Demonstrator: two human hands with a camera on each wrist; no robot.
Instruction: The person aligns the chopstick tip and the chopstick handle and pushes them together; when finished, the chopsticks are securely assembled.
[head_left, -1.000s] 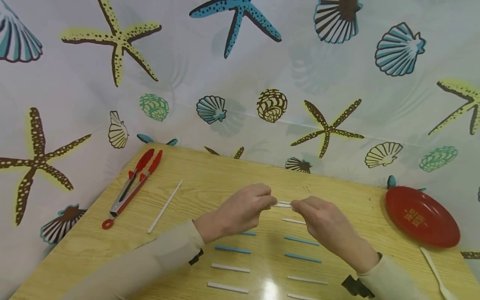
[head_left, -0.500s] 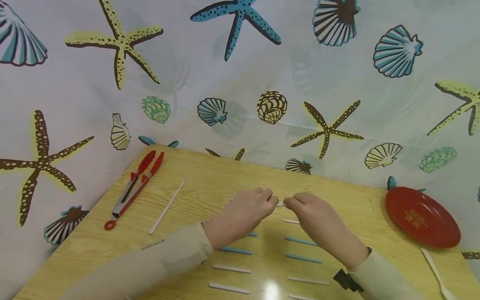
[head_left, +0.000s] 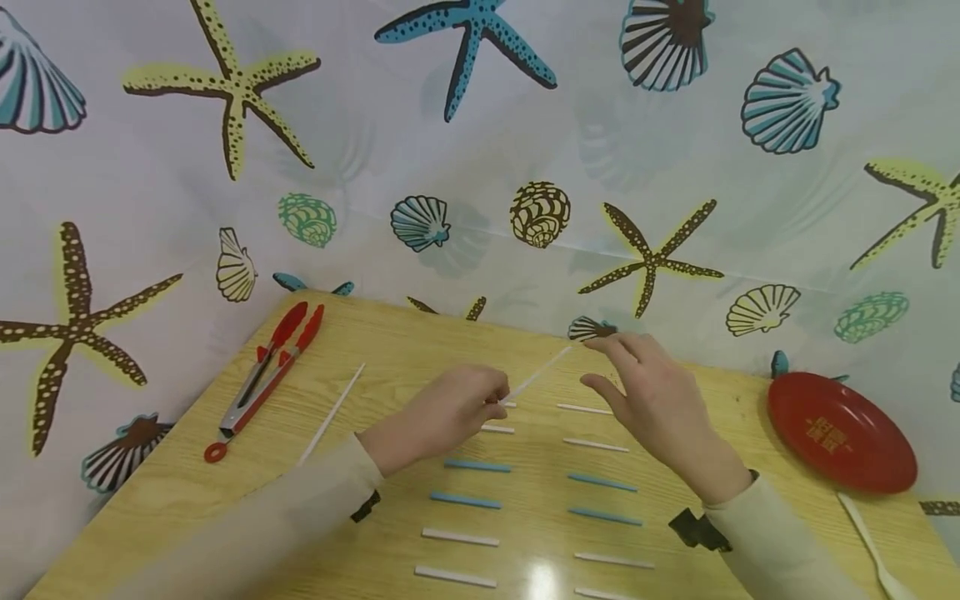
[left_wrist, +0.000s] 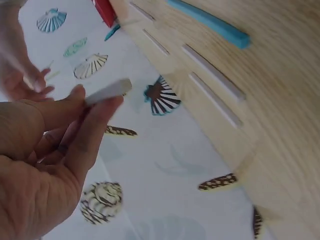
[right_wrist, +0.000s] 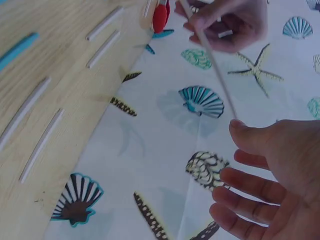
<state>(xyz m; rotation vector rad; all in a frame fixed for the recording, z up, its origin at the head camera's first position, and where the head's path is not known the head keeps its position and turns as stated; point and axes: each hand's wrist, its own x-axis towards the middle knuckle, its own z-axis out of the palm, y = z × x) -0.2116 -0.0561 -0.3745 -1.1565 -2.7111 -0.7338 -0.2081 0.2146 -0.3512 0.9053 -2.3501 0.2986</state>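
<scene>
A slim white chopstick [head_left: 542, 370] slants up and to the right from my left hand [head_left: 442, 421], which pinches its thick end between thumb and fingers. That square end [left_wrist: 120, 88] pokes out past the fingertips in the left wrist view. My right hand [head_left: 656, 408] is spread at the other end, its fingers apart and curled round nothing. In the right wrist view the thumb tip overlaps the thin tip of the chopstick [right_wrist: 214, 65]. Below the hands, short white sticks [head_left: 596, 445] and blue sticks [head_left: 465, 500] lie on the table in two columns.
Red-and-steel tongs [head_left: 266, 371] lie at the table's left edge, with another white stick [head_left: 333, 412] beside them. A red oval plate [head_left: 840, 433] and a pale spoon-like utensil [head_left: 862, 533] are at the right. A shell-print cloth [head_left: 480, 167] hangs behind the wooden table [head_left: 397, 350].
My hands were close together over the far row; now they are apart. The right hand has risen and spread its fingers. The chopstick now tilts up from the left hand.
</scene>
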